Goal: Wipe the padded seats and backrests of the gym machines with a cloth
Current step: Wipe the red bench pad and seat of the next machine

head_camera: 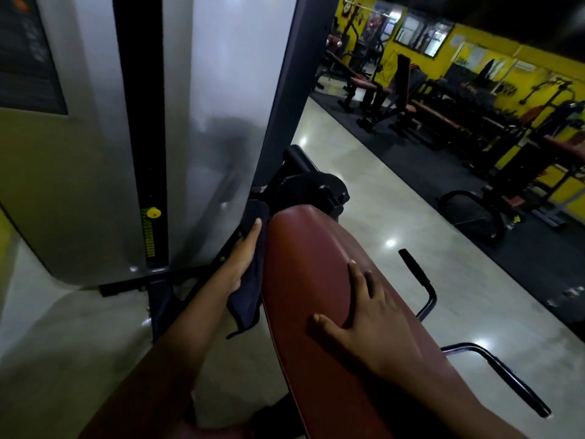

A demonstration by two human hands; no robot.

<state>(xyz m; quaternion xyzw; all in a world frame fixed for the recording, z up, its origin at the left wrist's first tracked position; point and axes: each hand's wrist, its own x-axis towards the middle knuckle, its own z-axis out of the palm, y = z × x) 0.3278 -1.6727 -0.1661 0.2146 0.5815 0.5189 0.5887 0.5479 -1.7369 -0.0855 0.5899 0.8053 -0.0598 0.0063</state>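
A long padded pad [304, 264] in dark red vinyl runs from the bottom centre up toward the machine's pivot. My left hand [245, 258] presses a dark blue cloth [250, 289] flat against the pad's left side, fingers straight along it. The cloth hangs down below the hand with a loose corner. My right hand [364, 308] rests on top of the pad with its fingers spread and straight, holding nothing.
A grey weight-stack housing [95, 137] with a yellow selector pin [154, 212] stands close on the left. Black handles [421, 280] stick out to the right of the pad. Beyond lie glossy tiled floor [364, 191] and several benches [411, 99] on a black mat by a yellow wall.
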